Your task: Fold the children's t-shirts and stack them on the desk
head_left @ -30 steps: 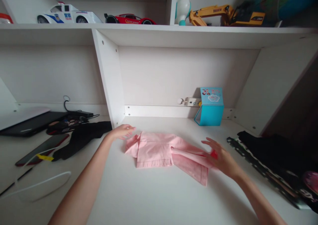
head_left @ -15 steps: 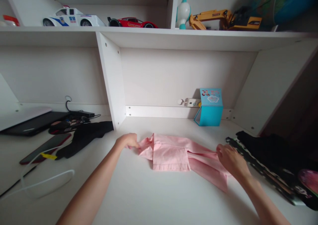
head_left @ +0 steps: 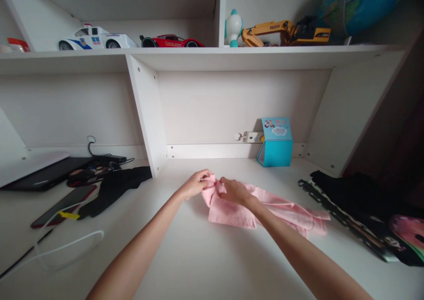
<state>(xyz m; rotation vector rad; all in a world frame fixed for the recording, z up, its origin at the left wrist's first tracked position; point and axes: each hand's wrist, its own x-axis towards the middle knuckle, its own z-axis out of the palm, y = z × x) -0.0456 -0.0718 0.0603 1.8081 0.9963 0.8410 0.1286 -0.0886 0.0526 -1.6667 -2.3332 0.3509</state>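
Note:
A pink garment (head_left: 232,214), which looks like a folded shirt, lies across the white desk in front of me. My left hand (head_left: 198,184) pinches its left end and lifts that bit off the desk. Close beside it, my right hand (head_left: 234,190) has its fingers closed on the cloth near the upper left fold; the thumb is partly hidden. Under and past my right forearm, a long loose part (head_left: 298,211) stretches to the right, wrinkled and flat.
To the right sits a pile of dark folded clothes (head_left: 351,207). A blue desk calendar (head_left: 277,152) stands at the back by a power socket (head_left: 253,136). Leftward lie a black cloth (head_left: 112,189), a phone (head_left: 64,207) and a white cable (head_left: 73,242). Toy vehicles line the shelf (head_left: 185,57) above.
My right hand has left the garment's right part and come across to its left end, beside my left hand. My left hand has moved rightward, gathering up the left end. The view has shifted slightly.

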